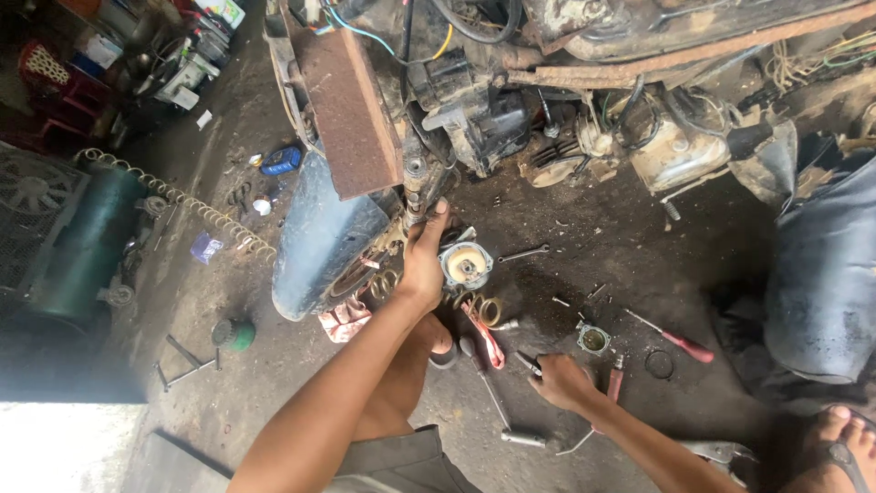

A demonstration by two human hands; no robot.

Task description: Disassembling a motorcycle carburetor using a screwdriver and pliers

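My left hand (424,260) is closed around the lower end of a greasy metal fork leg (415,183) of a stripped motorcycle, beside its dark front mudguard (315,237). Just right of that hand lie a round metal housing (466,265) and a yellowish coil spring (481,308). My right hand (563,381) rests low on the dirt floor, its fingers closed on a small dark-handled tool (528,362). Close around it lie a T-handle wrench (495,399), a small metal carburettor body (593,340) and a red-handled screwdriver (680,342).
The motorcycle's engine (474,114) and rusty frame (351,110) fill the top. A green compressor tank (87,246) with a coiled hose (205,217) stands at left, with a green can (235,333) near it. A spanner (525,253) and a black ring (659,363) lie loose. My sandalled foot (844,438) is at bottom right.
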